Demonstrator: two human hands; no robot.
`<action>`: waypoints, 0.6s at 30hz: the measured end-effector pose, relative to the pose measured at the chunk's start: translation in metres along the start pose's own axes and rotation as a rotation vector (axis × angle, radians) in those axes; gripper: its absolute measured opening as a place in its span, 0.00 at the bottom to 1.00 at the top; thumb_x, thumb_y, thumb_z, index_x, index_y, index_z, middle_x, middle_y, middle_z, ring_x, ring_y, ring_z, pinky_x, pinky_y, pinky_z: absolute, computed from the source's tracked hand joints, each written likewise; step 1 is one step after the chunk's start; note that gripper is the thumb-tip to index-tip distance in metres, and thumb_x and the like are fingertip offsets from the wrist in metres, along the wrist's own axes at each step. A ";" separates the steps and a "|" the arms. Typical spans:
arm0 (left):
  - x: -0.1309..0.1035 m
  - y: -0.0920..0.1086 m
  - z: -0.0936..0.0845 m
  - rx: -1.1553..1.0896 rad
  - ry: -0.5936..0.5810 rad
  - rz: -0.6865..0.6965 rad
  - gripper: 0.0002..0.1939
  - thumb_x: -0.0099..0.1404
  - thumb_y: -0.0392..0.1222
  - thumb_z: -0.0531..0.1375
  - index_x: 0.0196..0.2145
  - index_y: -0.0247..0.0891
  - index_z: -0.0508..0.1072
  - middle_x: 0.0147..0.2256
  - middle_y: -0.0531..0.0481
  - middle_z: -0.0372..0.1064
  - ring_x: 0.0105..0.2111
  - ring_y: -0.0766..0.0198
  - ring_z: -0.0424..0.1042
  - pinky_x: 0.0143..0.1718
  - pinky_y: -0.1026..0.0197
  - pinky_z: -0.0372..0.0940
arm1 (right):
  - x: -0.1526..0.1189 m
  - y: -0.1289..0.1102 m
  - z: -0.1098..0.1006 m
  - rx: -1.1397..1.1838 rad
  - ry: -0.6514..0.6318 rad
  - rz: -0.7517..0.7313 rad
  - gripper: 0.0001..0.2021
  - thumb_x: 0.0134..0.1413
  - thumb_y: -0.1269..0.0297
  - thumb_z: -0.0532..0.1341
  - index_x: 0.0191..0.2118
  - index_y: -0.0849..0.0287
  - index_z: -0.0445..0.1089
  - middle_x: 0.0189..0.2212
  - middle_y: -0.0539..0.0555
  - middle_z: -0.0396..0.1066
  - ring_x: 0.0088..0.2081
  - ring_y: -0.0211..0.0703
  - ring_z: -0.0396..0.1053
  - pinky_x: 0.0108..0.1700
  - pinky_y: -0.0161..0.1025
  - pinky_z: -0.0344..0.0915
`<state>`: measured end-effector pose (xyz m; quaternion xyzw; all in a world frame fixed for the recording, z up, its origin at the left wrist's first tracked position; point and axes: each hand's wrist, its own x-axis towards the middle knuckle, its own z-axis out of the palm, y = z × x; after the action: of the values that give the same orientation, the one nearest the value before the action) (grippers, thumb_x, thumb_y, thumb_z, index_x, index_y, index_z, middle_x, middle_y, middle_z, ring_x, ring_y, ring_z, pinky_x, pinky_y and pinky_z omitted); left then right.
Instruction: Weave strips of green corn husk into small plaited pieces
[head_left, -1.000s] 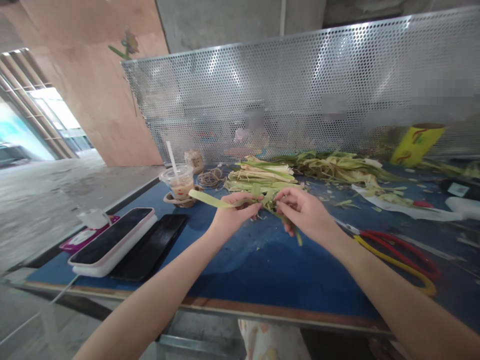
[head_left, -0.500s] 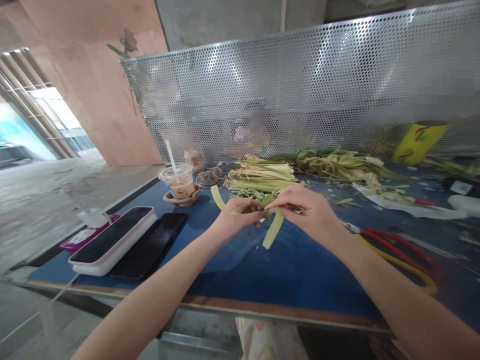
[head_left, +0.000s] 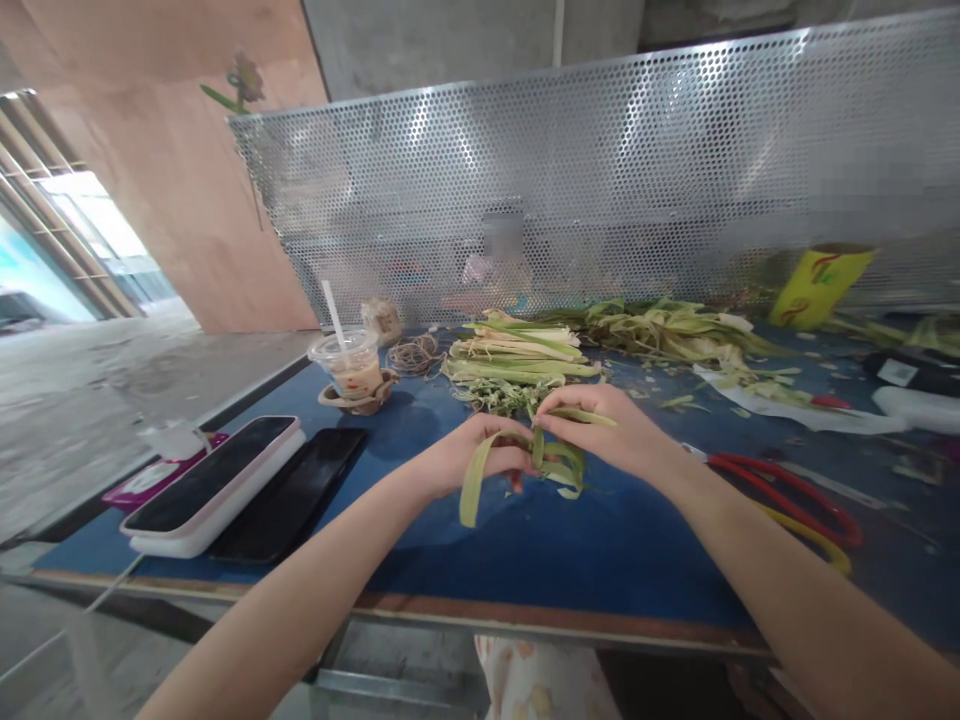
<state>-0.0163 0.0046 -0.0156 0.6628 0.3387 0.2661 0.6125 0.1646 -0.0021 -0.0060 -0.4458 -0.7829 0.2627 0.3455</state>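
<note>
Near the table's front middle, my left hand [head_left: 469,455] is closed around pale green leaf strips. One strip [head_left: 471,490] bends over its fingers and hangs down toward the table. Thumb and finger of my right hand [head_left: 611,425] pinch a narrow end of the strips just above the left fingers. Another curled loop [head_left: 574,465] shows below the right hand. Just beyond lies a stack of long green leaf strips [head_left: 525,350], with a bundle of small crinkled greenery [head_left: 506,395] on its near side. The left fingers partly hide how the strips are joined.
Scissors with red and yellow handles [head_left: 806,510] lie by my right forearm. To the left are a black phone [head_left: 292,495], a pink-edged white case [head_left: 217,485], and an iced drink [head_left: 351,370]. A leaf heap [head_left: 660,330] and yellow container [head_left: 821,290] stand before the perforated metal screen [head_left: 570,180].
The strip at my left hand has swung from pointing up to hanging down. My right hand has risen slightly relative to the left, and a strip end now lies along it. The view has shifted slightly.
</note>
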 end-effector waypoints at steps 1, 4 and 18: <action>0.000 -0.001 0.000 -0.026 -0.013 -0.013 0.03 0.48 0.34 0.61 0.23 0.32 0.74 0.21 0.51 0.69 0.18 0.69 0.66 0.25 0.65 0.63 | 0.000 -0.001 -0.001 0.007 -0.018 0.027 0.08 0.51 0.62 0.57 0.27 0.59 0.71 0.27 0.50 0.71 0.30 0.38 0.67 0.31 0.33 0.60; 0.001 -0.004 -0.001 -0.115 -0.027 -0.036 0.06 0.49 0.38 0.62 0.23 0.31 0.73 0.23 0.49 0.69 0.22 0.67 0.67 0.25 0.63 0.64 | 0.000 -0.003 -0.001 0.035 -0.065 0.095 0.09 0.50 0.62 0.57 0.27 0.60 0.71 0.26 0.51 0.70 0.29 0.37 0.66 0.30 0.33 0.59; 0.001 0.002 -0.004 -0.112 0.067 -0.133 0.16 0.46 0.47 0.66 0.19 0.29 0.71 0.18 0.51 0.66 0.16 0.71 0.62 0.20 0.66 0.57 | -0.006 0.002 -0.013 0.384 -0.289 0.310 0.26 0.45 0.56 0.63 0.50 0.61 0.61 0.16 0.45 0.64 0.21 0.34 0.61 0.24 0.32 0.56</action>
<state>-0.0186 0.0075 -0.0133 0.5941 0.3869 0.2654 0.6533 0.1777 -0.0048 -0.0016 -0.4446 -0.6825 0.5165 0.2642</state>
